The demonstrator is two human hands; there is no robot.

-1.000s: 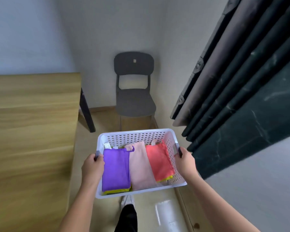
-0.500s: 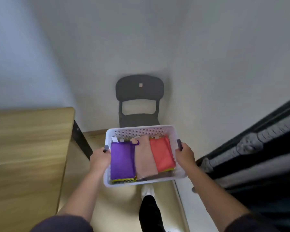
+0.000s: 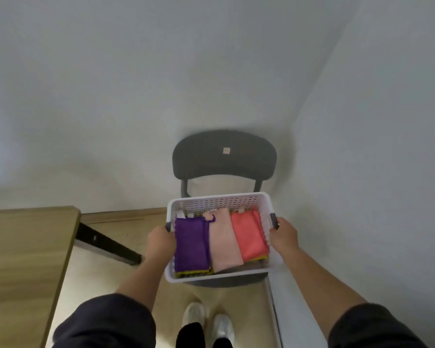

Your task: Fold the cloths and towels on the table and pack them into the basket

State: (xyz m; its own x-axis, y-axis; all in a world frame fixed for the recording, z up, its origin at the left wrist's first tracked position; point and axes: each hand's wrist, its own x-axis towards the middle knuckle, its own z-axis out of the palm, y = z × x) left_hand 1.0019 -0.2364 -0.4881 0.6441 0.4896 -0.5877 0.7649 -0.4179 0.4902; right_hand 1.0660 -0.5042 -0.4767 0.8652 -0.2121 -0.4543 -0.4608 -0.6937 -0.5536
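My left grip [image 3: 161, 241] and right grip [image 3: 283, 236] each curl round a handle of the white basket [image 3: 219, 200], carrying purple cloth [image 3: 191, 243], pink cloth [image 3: 224, 243] and coral cloth [image 3: 249, 237] folded side by side. Step in hand, I judge: setting down the packed basket; next calls for a level lowering onto the grey chair [image 3: 224, 156] just beneath and beyond. Worktop [image 3: 23, 259] lies left of the grip, wall [image 3: 362, 197] close on the right, neither across the path.

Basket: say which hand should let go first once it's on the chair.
Left, probably: the left hand grips the basket on its open floor side, while the right hand grips it close to the wall, with less room to withdraw.
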